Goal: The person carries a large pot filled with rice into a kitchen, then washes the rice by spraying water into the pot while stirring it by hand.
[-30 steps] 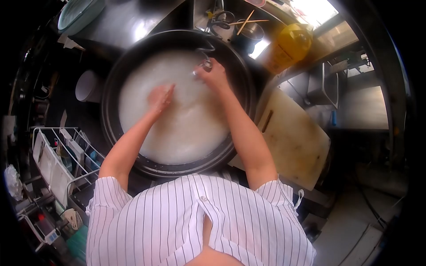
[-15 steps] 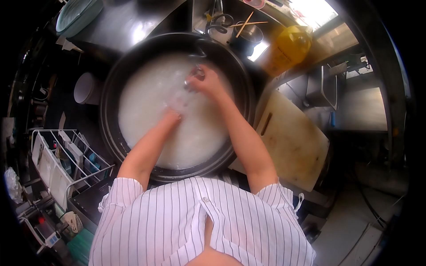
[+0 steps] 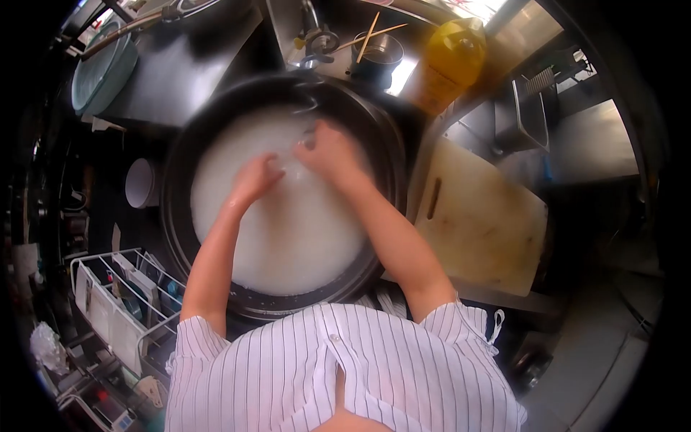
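Note:
A big round dark pot (image 3: 392, 173) holds cloudy white liquid (image 3: 288, 245). Over its left-middle part is my left hand (image 3: 255, 176), out of the liquid, fingers loosely bent and thumb apart, with nothing visible in it. My right hand (image 3: 331, 155) is curled above the far part of the liquid, close to the pot's back wall. Its fingers close around a small shiny, glassy or metallic thing (image 3: 309, 138), too blurred to name. Both hands are slightly smeared by motion, and a narrow gap separates them.
A stained cutting board (image 3: 482, 223) lies right of the pot. Behind stand a yellow bottle (image 3: 453, 61), a small pot (image 3: 378, 54) with crossed chopsticks and a tap (image 3: 317, 43). At left are a white tub (image 3: 142, 183), a white wire rack (image 3: 129, 302) and a green basin (image 3: 104, 68).
My left hand has come up out of the cloudy liquid and moved left. My right hand stays near the pot's far side, still curled. The view has shifted a little.

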{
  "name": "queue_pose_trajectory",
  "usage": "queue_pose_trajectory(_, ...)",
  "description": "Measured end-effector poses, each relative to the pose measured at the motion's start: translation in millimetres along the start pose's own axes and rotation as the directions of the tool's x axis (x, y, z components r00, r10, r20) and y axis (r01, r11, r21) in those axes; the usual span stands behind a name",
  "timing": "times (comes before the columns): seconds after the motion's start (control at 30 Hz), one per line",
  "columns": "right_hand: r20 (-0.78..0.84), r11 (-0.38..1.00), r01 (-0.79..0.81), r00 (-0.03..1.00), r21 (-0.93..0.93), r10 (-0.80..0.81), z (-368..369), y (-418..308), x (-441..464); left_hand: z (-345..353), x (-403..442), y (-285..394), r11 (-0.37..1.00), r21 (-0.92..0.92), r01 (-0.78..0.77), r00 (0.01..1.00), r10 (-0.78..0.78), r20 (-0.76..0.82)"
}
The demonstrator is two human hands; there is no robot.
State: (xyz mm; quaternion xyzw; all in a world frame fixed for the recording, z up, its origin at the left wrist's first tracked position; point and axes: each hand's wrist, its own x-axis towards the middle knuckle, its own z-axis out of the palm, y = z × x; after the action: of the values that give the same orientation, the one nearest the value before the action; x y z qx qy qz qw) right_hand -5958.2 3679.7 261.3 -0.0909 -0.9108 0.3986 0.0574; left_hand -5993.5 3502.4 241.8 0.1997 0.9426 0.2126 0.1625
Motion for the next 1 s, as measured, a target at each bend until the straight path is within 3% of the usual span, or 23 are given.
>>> queue_pose_trajectory(0.03, 0.006, 1.000, 0.016, 1.000, -0.013, -0.016, 0.7, -0.9, -0.5, -9.3, 1.9, 2.9, 0.966, -0.143, 0.216, 0.976, -0.208, 0.065)
queue_pose_trajectory(0.07, 0.012, 0.999, 0.034, 0.999, -0.028, -0.033, 0.6, -1.6, -0.8, -14.2, 5.5, 3.3, 0.971, -0.127, 0.203, 0.979, -0.197, 0.060)
queue_pose_trajectory(0.13, 0.000, 0.999, 0.043, 0.999, -0.002, -0.043, -1.7, -2.3, -2.4, -23.0, 13.6, 3.3, 0.906, -0.221, 0.361, 0.926, -0.376, -0.026)
queue_pose_trajectory(0.17, -0.015, 0.999, 0.054, 0.998, -0.001, -0.054, -3.0, -2.6, -2.8, -21.5, 20.7, -2.3, 0.939, -0.188, 0.287, 0.941, -0.313, -0.127)
queue_pose_trajectory(0.2, -0.029, 0.998, 0.064, 0.998, -0.004, -0.064, -6.6, -4.3, -3.4, -24.8, 30.1, -3.8, 0.945, -0.179, 0.274, 0.946, -0.298, -0.127)
queue_pose_trajectory(0.23, -0.028, 0.999, 0.034, 0.999, 0.019, -0.033, -10.0, -6.6, -4.9, -27.7, 40.6, -4.9, 0.995, -0.024, 0.097, 0.946, -0.100, -0.310)
queue_pose_trajectory(0.3, -0.041, 1.000, 0.016, 0.999, 0.022, -0.015, -14.9, -8.8, -7.2, -36.8, 66.7, 1.2, 0.951, 0.232, -0.204, 0.782, 0.301, -0.546)
queue_pose_trajectory(0.37, -0.050, 1.000, -0.003, 0.999, 0.014, 0.003, -24.4, -9.8, -4.7, -57.0, 97.3, 21.1, 0.932, 0.202, -0.302, 0.731, 0.362, -0.578)
queue_pose_trajectory(0.43, -0.043, 0.986, 0.022, 0.999, 0.167, -0.015, -41.0, -14.1, -2.0, -58.8, 146.8, 12.5, 0.962, 0.153, -0.225, 0.755, 0.271, -0.597)
queue_pose_trajectory(0.5, -0.009, 0.978, 0.016, 1.000, 0.210, -0.014, -64.7, -21.4, 2.2, -68.6, 179.8, 17.8, 0.991, 0.112, -0.079, 0.885, 0.121, -0.449)
queue_pose_trajectory(0.57, 0.051, 0.961, 0.029, 0.998, 0.275, -0.045, -77.4, -20.8, 6.5, -64.5, 222.4, -1.2, 0.988, 0.154, 0.019, 0.931, 0.039, -0.363)
queue_pose_trajectory(0.63, 0.106, 0.981, 0.076, 0.990, 0.178, -0.096, -71.7, -16.5, 6.8, -62.9, 238.9, 4.4, 0.982, 0.152, 0.110, 0.945, -0.056, -0.322)
queue_pose_trajectory(0.73, 0.261, 0.990, 0.141, 0.955, 0.014, -0.139, -53.1, -2.5, -2.7, -60.3, 251.6, 14.8, 0.982, 0.009, 0.188, 0.977, -0.186, -0.106)
queue_pose_trajectory(0.77, 0.252, 0.992, 0.123, 0.960, 0.008, -0.121, -47.5, 2.8, -8.1, -56.9, 251.5, 17.0, 0.960, -0.234, 0.150, 0.985, -0.166, -0.048)
queue_pose_trajectory(0.83, 0.250, 0.993, 0.112, 0.961, 0.044, -0.119, -45.5, 11.4, -13.4, -38.4, 271.0, 3.8, 0.893, -0.425, 0.149, 0.988, -0.153, 0.025)
queue_pose_trajectory(1.0, 0.172, 0.975, 0.092, 0.977, 0.203, -0.128, -59.7, 23.5, -18.7, -7.5, 325.3, -39.2, 0.845, -0.529, 0.070, 0.995, -0.024, 0.093)
